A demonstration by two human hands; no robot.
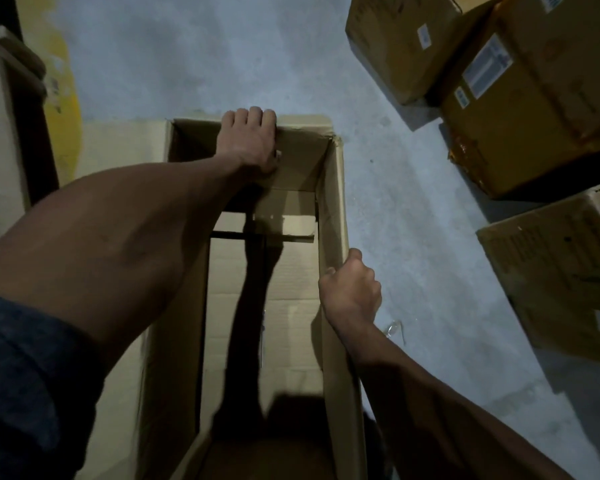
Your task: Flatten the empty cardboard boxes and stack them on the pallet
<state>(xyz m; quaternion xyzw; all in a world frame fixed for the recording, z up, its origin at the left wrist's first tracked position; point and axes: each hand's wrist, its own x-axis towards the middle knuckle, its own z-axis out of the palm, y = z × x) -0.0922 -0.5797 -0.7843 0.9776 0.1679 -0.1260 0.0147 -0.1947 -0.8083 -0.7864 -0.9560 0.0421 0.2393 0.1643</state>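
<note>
The open cardboard box (333, 209) stands on the grey concrete floor (222, 53), directly below the camera, with its top open, so one can see down to the bottom flaps inside. Nothing can be seen in it except the shadow of an arm. The left hand (250, 140) reaches over the opening to the far wall of the box; its fingers are curled over the top edge and grip this wall. The right hand (350, 289) holds the top edge of the right wall, with the fingers closed tightly around the cardboard. A dark blue sleeve (25, 382) covers the upper part of the left arm.

On the right side, well apart from the open box, several closed cartons (534, 109) with white labels are stacked. At the left edge there is a yellow painted area (63, 88) on the floor and some dark object that I cannot identify.
</note>
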